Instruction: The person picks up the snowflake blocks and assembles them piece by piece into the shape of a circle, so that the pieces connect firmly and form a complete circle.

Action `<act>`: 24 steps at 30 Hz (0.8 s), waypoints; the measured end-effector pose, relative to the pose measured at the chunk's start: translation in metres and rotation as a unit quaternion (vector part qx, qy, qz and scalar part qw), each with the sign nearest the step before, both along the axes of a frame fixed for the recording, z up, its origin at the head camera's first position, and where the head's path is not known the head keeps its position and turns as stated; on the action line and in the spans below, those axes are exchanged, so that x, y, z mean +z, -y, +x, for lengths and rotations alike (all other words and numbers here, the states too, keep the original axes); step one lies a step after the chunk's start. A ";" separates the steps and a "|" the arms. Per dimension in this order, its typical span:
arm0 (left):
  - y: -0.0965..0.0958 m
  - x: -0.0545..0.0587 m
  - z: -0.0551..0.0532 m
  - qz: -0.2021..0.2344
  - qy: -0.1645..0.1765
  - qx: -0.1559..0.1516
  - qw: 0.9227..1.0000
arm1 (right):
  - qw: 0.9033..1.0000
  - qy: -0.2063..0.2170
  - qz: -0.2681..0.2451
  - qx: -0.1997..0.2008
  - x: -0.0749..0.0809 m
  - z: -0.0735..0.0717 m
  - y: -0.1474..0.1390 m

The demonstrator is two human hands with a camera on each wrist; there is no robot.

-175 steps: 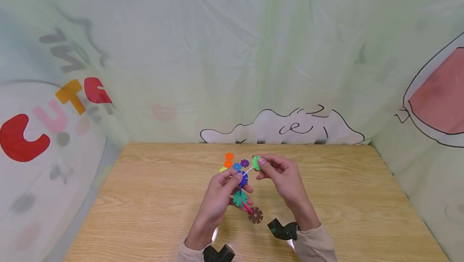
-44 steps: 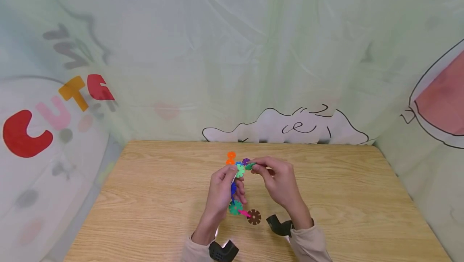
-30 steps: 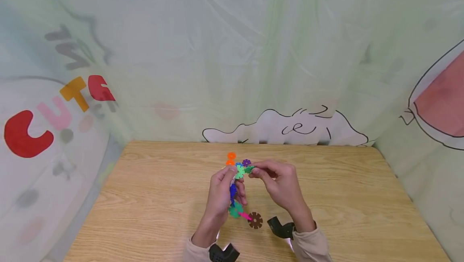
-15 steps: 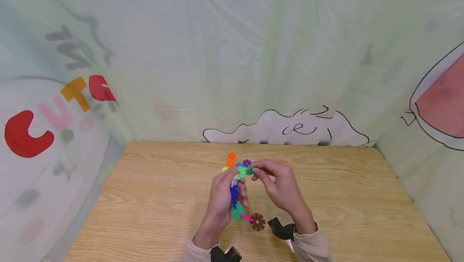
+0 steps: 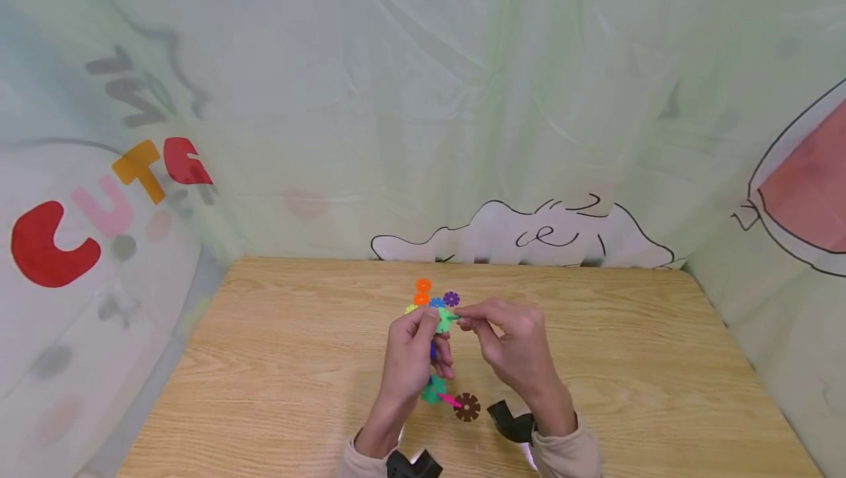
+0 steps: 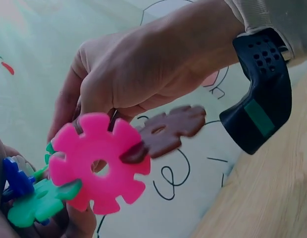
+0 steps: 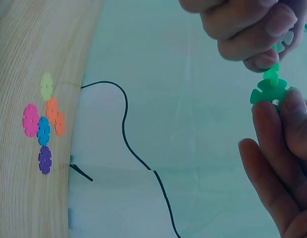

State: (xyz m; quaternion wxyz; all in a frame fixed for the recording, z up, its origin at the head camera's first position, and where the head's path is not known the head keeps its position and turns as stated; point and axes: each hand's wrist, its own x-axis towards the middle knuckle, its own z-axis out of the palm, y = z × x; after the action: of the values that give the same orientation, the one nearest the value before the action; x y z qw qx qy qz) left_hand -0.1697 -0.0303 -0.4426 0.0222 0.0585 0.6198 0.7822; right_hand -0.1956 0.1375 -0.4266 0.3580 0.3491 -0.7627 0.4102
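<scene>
My left hand (image 5: 410, 353) pinches a light green notched snowflake disc (image 5: 443, 321) by its edge. From there a chain of interlocked discs hangs past the palm: a blue disc (image 6: 16, 178), a teal disc (image 5: 433, 390), a pink disc (image 6: 119, 173) and a brown disc (image 5: 467, 407) at the end. A white disc of the chain is mostly hidden by fingers. Thumb and fingers of my right hand (image 5: 515, 342) pinch a darker green disc (image 7: 269, 92), turned edge-on in the head view. Its rim meets the light green disc, slots crossing.
Loose discs lie on the wooden table (image 5: 277, 360) behind the hands: orange ones (image 5: 423, 285), a purple one (image 5: 452, 299), a blue one (image 5: 437, 303), a yellow one (image 5: 411, 310) and a pink one (image 7: 30, 120). A printed curtain (image 5: 423, 96) stands behind the table.
The light green disc has passed from the right hand's pinch to the left's. My right hand now holds a darker green disc, brought leftward against it and turned edge-on.
</scene>
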 end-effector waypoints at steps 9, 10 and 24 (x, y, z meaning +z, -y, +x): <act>0.009 -0.006 -0.004 0.013 0.020 -0.023 0.999 | 1.000 0.012 -0.022 0.009 -0.007 0.000 0.012; 0.012 -0.008 -0.006 0.013 0.024 -0.025 0.999 | 0.999 0.021 -0.023 0.011 -0.008 -0.001 0.013; 0.042 -0.018 -0.025 0.046 0.064 0.034 0.996 | 0.929 0.336 0.144 -0.064 -0.050 -0.022 0.012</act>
State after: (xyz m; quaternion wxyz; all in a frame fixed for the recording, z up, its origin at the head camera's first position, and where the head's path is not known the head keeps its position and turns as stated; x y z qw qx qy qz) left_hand -0.1951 -0.0723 -0.4608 0.0324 -0.0116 0.5821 0.8124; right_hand -0.2171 0.1259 -0.4763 0.0518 0.1892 -0.9097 0.3661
